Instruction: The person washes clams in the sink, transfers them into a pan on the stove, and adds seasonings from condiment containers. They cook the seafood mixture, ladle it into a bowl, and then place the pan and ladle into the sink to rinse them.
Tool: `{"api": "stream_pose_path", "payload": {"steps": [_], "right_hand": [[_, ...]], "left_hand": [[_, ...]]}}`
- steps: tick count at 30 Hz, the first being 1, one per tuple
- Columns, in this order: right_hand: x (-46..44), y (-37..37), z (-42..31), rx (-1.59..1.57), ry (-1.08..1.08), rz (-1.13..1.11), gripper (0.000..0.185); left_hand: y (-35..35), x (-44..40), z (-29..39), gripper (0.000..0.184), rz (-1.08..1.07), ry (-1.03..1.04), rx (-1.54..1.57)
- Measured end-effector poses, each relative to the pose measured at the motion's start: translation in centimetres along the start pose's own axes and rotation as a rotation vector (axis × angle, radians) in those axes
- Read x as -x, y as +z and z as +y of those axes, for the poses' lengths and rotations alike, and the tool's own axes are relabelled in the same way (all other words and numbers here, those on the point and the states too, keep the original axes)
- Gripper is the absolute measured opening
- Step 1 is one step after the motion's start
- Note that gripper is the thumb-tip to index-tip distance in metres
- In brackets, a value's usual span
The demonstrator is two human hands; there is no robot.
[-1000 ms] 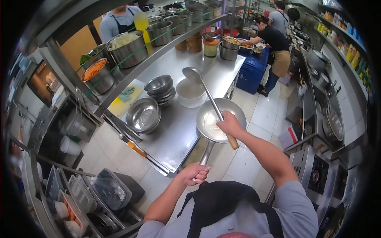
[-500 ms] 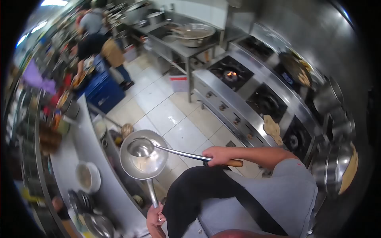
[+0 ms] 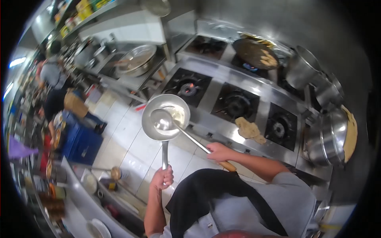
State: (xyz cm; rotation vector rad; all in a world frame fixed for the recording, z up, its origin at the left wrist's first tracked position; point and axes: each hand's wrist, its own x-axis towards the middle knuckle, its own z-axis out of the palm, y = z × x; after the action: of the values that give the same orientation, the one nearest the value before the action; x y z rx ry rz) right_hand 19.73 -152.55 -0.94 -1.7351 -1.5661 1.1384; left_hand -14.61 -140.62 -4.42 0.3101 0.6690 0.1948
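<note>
My left hand [image 3: 162,177] is closed round the metal handle of a steel frying pan [image 3: 152,127], held out in front of my body at the stove's front edge. In my right hand [image 3: 219,152] is a long ladle [image 3: 194,141] with a wooden grip end. The ladle's bowl sits inside the pan, where a little pale, shiny liquid [image 3: 177,115] shows. Just beyond the pan, a burner [image 3: 188,89] glows orange at its centre. A crumpled tan cloth [image 3: 249,129] lies on the stove's front edge, to the right of the pan.
A dark wok [image 3: 248,51] with a cloth on its rim stands over a blue flame at the back. Steel pots [image 3: 302,67] line the right side. A large basin [image 3: 137,59] sits on the side table. Another person [image 3: 59,99] bends by a blue crate [image 3: 81,139].
My view has turned toward the stove. Both hands have carried the pan and ladle from beside the left counter to the stove's front, with the ladle still in the pan.
</note>
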Motion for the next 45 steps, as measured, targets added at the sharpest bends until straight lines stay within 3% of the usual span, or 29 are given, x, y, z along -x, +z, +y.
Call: {"api": "stream_pose_path", "payload": {"steps": [4, 8, 10, 11, 14, 20, 22, 28, 33, 38, 43, 45], "right_hand": [[-3.9, -3.2, 0.5, -0.106, 0.038, 0.177, 0.023], [-9.5, -5.9, 2.2, -0.118, 0.144, 0.315, 0.025], [-11.4, -7.2, 2.4, -0.321, 0.302, 0.304, 0.026], [-12.5, -7.8, 2.8, -0.229, 0.259, 0.359, 0.027], [-14.9, -9.4, 2.4, -0.412, 0.374, 0.402, 0.033], [-18.0, -11.2, 0.7, -0.908, 0.532, 0.383, 0.029], [-19.3, -10.7, 0.3, -0.933, 0.580, 0.366, 0.027], [-22.1, -8.4, -0.1, -0.909, 0.604, 0.347, 0.026], [-22.7, -7.4, -0.3, -0.955, 0.643, 0.380, 0.026], [-24.0, -5.9, -0.2, -1.036, 0.672, 0.475, 0.031], [-26.9, -3.7, 0.0, -0.976, 0.553, 0.496, 0.040], [-25.9, -3.9, -0.7, -1.082, 0.536, 0.322, 0.043]], "left_hand": [[3.6, -9.5, 7.2, 0.014, -0.184, -0.058, -0.048], [6.1, -17.1, 13.7, 0.018, -0.222, -0.158, -0.051], [6.3, -20.6, 16.7, 0.023, -0.244, -0.270, -0.057], [6.3, -22.3, 18.3, 0.023, -0.255, -0.287, -0.075], [6.3, -25.0, 21.7, 0.026, -0.277, -0.377, -0.149], [5.7, -25.4, 26.5, 0.033, -0.169, -0.277, -0.255], [4.4, -25.6, 27.4, 0.038, -0.154, -0.245, -0.193], [2.8, -26.1, 28.2, 0.051, -0.270, -0.224, -0.132], [2.7, -24.8, 27.5, 0.062, -0.116, -0.146, -0.149], [-1.6, -24.6, 24.5, 0.059, -0.136, -0.243, -0.043], [-7.9, -27.1, 19.7, 0.048, 0.055, -0.338, -0.381], [-11.9, -27.4, 17.4, 0.045, 0.178, -0.420, -0.690]]}}
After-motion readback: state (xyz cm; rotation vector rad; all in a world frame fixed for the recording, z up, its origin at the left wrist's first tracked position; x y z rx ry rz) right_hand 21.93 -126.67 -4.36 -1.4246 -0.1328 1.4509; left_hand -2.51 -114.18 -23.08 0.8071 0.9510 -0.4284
